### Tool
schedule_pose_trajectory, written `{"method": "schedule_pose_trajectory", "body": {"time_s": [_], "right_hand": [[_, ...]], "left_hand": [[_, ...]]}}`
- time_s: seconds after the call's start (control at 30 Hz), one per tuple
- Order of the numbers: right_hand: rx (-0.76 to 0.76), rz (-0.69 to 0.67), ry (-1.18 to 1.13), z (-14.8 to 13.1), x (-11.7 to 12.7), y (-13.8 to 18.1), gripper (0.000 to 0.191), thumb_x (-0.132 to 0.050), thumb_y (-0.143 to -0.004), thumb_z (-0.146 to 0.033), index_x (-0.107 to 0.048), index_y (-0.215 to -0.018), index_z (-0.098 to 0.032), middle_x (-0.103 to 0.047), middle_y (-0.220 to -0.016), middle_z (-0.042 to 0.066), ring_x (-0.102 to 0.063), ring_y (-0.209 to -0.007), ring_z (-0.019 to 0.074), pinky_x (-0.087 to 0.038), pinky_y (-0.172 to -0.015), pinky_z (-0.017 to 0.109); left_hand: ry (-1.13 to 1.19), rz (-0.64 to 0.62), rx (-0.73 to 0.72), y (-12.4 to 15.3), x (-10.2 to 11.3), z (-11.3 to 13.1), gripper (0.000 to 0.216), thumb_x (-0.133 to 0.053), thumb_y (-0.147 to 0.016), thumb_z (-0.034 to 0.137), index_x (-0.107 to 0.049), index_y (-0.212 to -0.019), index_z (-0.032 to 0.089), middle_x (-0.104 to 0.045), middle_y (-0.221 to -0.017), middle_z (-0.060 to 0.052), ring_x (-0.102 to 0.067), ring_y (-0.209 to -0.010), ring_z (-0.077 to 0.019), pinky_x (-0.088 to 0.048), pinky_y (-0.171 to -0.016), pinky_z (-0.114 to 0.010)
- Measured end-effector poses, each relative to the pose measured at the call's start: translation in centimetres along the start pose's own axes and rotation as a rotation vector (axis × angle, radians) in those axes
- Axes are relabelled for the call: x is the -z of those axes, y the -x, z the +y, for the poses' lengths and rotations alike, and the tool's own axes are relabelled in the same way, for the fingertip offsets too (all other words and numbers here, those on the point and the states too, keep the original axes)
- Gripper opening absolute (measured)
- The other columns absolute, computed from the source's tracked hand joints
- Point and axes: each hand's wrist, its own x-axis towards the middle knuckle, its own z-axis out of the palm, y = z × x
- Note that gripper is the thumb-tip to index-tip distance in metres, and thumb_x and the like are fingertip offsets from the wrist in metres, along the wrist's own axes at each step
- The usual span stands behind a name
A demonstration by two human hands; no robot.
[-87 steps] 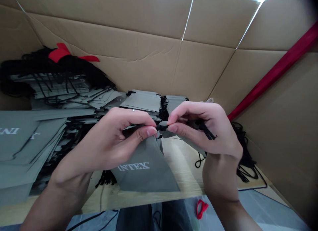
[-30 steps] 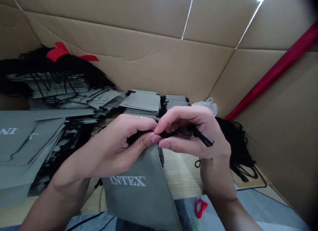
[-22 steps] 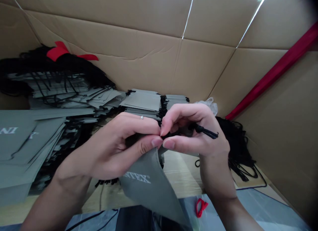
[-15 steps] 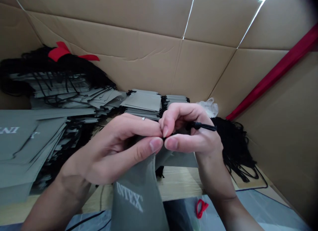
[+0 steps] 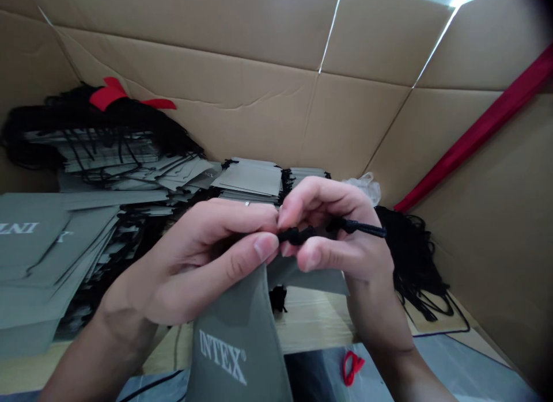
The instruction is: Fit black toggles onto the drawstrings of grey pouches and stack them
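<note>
A grey drawstring bag (image 5: 233, 333) with white INTEX lettering hangs below my left hand (image 5: 216, 246). That hand's thumb and forefinger pinch the bag's top edge where its black cord (image 5: 298, 235) comes out. A loose knot in the cord shows between both hands. My right hand (image 5: 341, 223) is curled around the cord, its thumb a little apart from the forefinger. The cord's looped end (image 5: 363, 227) sticks out past the right fingers. How the right fingers grip it is partly hidden.
Piled grey bags (image 5: 38, 241) lie at left, with black cords and a red strip (image 5: 108, 94) behind them. More stacked bags (image 5: 248, 177) stand by the cardboard wall (image 5: 259, 74). Right of my hand are bundled black cords (image 5: 410, 258); a red tie (image 5: 352, 367) lies in front.
My right thumb has moved down and away from the fingertips, exposing the knotted cord between my hands. The left hand keeps its pinch, and the bag's lettering now shows more squarely.
</note>
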Motion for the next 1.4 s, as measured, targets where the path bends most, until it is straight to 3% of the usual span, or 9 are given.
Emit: {"method": "schedule_pose_trajectory", "body": {"time_s": [0.13,0.3,0.4,0.53,0.67,0.83,0.97,1.2,1.4], "right_hand": [[-0.03,0.037,0.114,-0.9,0.0,0.2,0.042,-0.107,-0.075,-0.01,-0.083,-0.109,-0.018,-0.083,-0.09,0.003,-0.074,-0.069,0.0127,-0.058,-0.059,0.019],[0.051,0.082,0.407,-1.2,0.1,0.4,0.011,-0.087,-0.102,-0.023,-0.078,-0.098,-0.017,-0.076,-0.079,0.001,-0.063,-0.06,0.0098,-0.049,-0.053,0.02],[0.086,0.043,0.485,-0.9,0.0,0.4,0.016,-0.078,-0.11,-0.026,-0.075,-0.096,-0.017,-0.074,-0.079,0.0,-0.063,-0.064,0.0094,-0.048,-0.057,0.02],[0.136,0.005,0.555,-0.6,-0.1,0.1,0.037,-0.072,-0.114,-0.031,-0.063,-0.081,-0.019,-0.055,-0.068,-0.005,-0.047,-0.061,0.0076,-0.037,-0.056,0.022],[0.17,0.036,0.54,-0.5,-0.5,-0.1,0.053,-0.084,-0.107,-0.032,-0.05,-0.068,-0.019,-0.033,-0.066,-0.007,-0.029,-0.061,0.0082,-0.027,-0.054,0.026],[0.12,0.036,0.426,-0.5,-0.7,0.1,0.038,-0.073,-0.114,-0.028,-0.072,-0.077,-0.019,-0.046,-0.066,-0.006,-0.032,-0.061,0.0098,-0.034,-0.058,0.027],[0.034,0.054,0.286,0.0,-0.9,0.2,0.046,-0.07,-0.116,-0.036,-0.067,-0.074,-0.019,-0.047,-0.065,-0.004,-0.035,-0.06,0.0101,-0.031,-0.055,0.027],[-0.136,0.072,-0.05,0.6,-1.9,-0.3,0.056,-0.074,-0.112,-0.045,-0.051,-0.068,-0.02,-0.034,-0.061,-0.007,-0.028,-0.054,0.0079,-0.025,-0.049,0.024],[-0.081,0.102,0.006,1.1,-1.7,-0.8,0.068,-0.079,-0.104,-0.065,-0.049,-0.063,-0.021,-0.038,-0.058,-0.007,-0.035,-0.052,0.0083,-0.032,-0.05,0.025]], "left_hand": [[-0.059,0.072,0.027,0.0,0.0,0.2,0.04,-0.057,-0.112,0.029,-0.064,-0.073,0.02,-0.054,-0.063,0.002,-0.049,-0.055,-0.0115,-0.046,-0.049,-0.022],[-0.034,0.032,0.037,-0.4,-0.3,0.1,0.039,-0.053,-0.113,0.028,-0.065,-0.078,0.02,-0.062,-0.066,0.002,-0.056,-0.058,-0.0123,-0.051,-0.053,-0.024],[0.029,-0.014,0.039,-0.6,-0.5,-0.1,0.035,-0.05,-0.114,0.023,-0.065,-0.082,0.02,-0.072,-0.077,0.0,-0.065,-0.067,-0.0125,-0.055,-0.061,-0.023],[0.081,-0.04,0.071,-0.5,-1.0,-0.4,0.036,-0.052,-0.116,0.027,-0.068,-0.084,0.018,-0.06,-0.069,0.003,-0.05,-0.058,-0.0084,-0.042,-0.05,-0.02],[0.112,-0.066,0.092,-0.5,-1.3,-0.4,0.038,-0.051,-0.117,0.025,-0.069,-0.085,0.017,-0.045,-0.064,0.006,-0.038,-0.055,-0.0078,-0.033,-0.046,-0.02],[0.117,-0.13,0.043,-0.8,-1.2,-0.4,0.037,-0.051,-0.117,0.021,-0.069,-0.086,0.018,-0.046,-0.063,0.007,-0.04,-0.055,-0.006,-0.032,-0.049,-0.019],[0.153,-0.146,0.039,-0.5,-1.2,-0.2,0.038,-0.052,-0.115,0.019,-0.06,-0.077,0.018,-0.041,-0.062,0.007,-0.035,-0.054,-0.0058,-0.03,-0.049,-0.02],[0.136,0.219,0.182,1.3,-3.5,1.8,0.041,-0.059,-0.109,0.018,-0.052,-0.068,0.019,-0.05,-0.065,0.002,-0.047,-0.062,-0.0116,-0.043,-0.058,-0.026],[-0.063,0.32,0.164,1.4,-4.2,2.2,0.039,-0.057,-0.113,0.027,-0.064,-0.074,0.02,-0.057,-0.069,-0.001,-0.051,-0.064,-0.0151,-0.051,-0.059,-0.028]]}}
